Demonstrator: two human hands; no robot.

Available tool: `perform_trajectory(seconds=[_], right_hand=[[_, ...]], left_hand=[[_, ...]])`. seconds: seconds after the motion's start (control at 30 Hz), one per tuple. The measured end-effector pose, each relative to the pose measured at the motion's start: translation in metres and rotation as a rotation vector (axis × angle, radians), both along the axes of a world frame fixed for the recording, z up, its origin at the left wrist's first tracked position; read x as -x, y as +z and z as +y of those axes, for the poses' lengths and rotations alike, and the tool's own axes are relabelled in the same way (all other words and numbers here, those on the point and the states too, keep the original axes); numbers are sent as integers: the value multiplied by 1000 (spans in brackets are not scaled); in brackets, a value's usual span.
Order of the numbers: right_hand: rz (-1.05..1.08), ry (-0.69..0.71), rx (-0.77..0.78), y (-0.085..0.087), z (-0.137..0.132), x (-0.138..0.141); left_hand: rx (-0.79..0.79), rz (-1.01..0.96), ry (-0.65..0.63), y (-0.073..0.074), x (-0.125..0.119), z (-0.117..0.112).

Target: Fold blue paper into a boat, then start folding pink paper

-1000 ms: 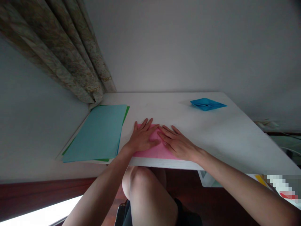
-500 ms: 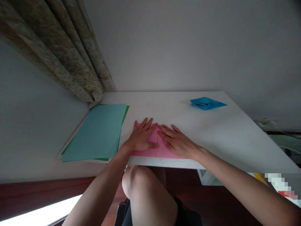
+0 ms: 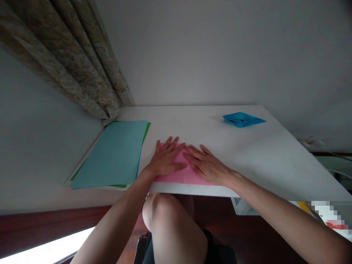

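Note:
A sheet of pink paper (image 3: 178, 177) lies at the front edge of the white table, with a crease down its middle and its upper right corner folded over. My left hand (image 3: 166, 159) rests flat on the paper's left half, fingers spread. On the right half, my right hand (image 3: 207, 165) lies with its fingers stretched out, their tips near the middle crease. Both hands cover much of the paper, so part of its outline is hidden.
A stack of light blue and green paper (image 3: 112, 154) lies on the left of the white table (image 3: 247, 157). Toward the back right sits a folded blue paper boat (image 3: 243, 120). A patterned curtain (image 3: 82, 62) hangs at the left. Below the table is a clear container (image 3: 243, 206).
My right fingertips have shifted very slightly left on the pink paper. My left hand stays almost where it was, and the view has tilted a touch.

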State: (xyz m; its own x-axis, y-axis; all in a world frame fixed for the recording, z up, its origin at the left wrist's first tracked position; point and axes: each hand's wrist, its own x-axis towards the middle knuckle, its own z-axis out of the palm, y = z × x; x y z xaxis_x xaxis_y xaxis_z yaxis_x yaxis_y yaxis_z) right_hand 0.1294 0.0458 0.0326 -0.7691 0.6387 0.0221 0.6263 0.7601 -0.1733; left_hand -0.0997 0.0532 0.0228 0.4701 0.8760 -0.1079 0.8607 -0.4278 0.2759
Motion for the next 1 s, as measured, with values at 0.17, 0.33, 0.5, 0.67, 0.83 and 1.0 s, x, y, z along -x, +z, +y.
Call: perform_trajectory(seconds=[0.17, 0.33, 0.5, 0.67, 0.83, 1.0], right_hand=[[-18, -1, 9, 0, 0, 2], [-38, -9, 12, 0, 1, 5], [-35, -17, 5, 2, 1, 3], [-48, -21, 8, 5, -2, -8], [-51, -9, -8, 4, -10, -29], [-21, 8, -61, 5, -29, -51]], left_hand=[[-7, 20, -5, -1, 0, 0], [-4, 20, -7, 2, -1, -1], [-2, 16, 2, 3, -1, -1], [4, 24, 5, 2, -1, 0], [16, 26, 18, 4, -2, -1], [5, 20, 18, 4, -1, -1]])
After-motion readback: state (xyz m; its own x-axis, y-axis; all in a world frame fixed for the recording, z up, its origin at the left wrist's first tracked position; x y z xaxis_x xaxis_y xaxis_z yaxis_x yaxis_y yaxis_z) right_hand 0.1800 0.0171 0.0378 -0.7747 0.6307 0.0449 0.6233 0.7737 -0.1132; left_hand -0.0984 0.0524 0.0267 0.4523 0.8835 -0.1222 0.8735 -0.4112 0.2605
